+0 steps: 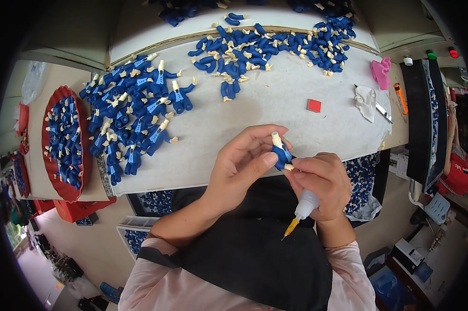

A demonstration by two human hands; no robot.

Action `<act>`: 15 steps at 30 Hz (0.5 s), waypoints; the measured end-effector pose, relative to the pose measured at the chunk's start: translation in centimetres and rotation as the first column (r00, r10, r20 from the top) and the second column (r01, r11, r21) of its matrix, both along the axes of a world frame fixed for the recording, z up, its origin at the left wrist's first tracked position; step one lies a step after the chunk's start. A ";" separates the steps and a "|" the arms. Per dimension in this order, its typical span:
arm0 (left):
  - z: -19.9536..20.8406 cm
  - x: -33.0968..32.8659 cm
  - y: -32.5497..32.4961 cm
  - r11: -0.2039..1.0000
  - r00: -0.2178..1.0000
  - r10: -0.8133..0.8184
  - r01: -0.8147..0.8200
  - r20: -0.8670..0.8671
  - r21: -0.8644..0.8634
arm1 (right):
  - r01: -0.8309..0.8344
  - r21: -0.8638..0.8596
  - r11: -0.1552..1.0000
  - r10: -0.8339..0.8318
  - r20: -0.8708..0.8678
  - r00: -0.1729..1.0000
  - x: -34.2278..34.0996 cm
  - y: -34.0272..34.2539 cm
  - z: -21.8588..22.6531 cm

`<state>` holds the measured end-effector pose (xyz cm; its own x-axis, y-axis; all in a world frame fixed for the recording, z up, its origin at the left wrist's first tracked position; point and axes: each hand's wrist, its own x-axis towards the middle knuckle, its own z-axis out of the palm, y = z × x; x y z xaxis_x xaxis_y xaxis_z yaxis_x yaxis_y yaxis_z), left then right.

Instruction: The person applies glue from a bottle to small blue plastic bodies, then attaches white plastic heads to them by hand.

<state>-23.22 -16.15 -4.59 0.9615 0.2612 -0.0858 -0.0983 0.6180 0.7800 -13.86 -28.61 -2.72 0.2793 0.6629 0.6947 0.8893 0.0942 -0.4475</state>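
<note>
Between my hands is a small headless doll figure [280, 154] in blue, with a cream neck pointing up. My left hand [244, 160] is closed around its far left side, thumb on the body. The fingertips of my right hand [322, 179] pinch the figure's arm near its cream hand. Tucked in that same palm is a white glue bottle [307, 203], its yellow needle tip [291, 227] pointing down toward my black apron. A pile of joined headless figures [135, 111] lies to the left on the white tabletop [192, 150]. Loose blue arms [239, 52] with cream hands are heaped at the back.
A red scalloped basket [86, 150] holding blue parts stands at the far left. On the table's right lie a red square [314, 105], a white crumpled tissue [365, 102], a pink cloth [381, 73] and an orange cutter [400, 98]. Bins of parts [361, 181] sit below the table edge.
</note>
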 end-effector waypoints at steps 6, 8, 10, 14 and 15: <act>0.2 0.2 -0.1 0.984 0.999 0.008 -0.017 -0.053 -0.177 | 0.127 -0.108 0.986 -0.142 -0.140 0.980 -0.4 -0.3 0.6; 0.1 0.3 0.0 0.935 0.999 -0.011 -0.002 -0.036 -0.355 | 0.135 -0.100 0.986 -0.156 -0.254 0.954 -0.5 -0.4 0.8; 0.0 0.3 0.0 0.915 0.999 -0.023 0.005 -0.039 -0.404 | 0.137 -0.123 0.983 -0.168 -0.286 0.943 -0.8 -0.6 0.2; -0.1 0.3 -0.1 0.885 0.999 -0.044 0.033 -0.012 -0.465 | 0.149 -0.105 0.983 -0.172 -0.258 0.951 -0.8 -0.5 -0.2; -0.1 0.2 -0.1 0.886 0.999 -0.043 0.033 -0.010 -0.463 | 0.149 -0.103 0.983 -0.171 -0.256 0.951 -1.0 -0.5 -0.2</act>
<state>-23.00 -16.27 -4.71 0.9667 0.1503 -0.2070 -0.0547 0.9120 0.4064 -14.83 -29.13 -2.95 0.5519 0.6459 0.5275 0.7393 -0.0863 -0.6679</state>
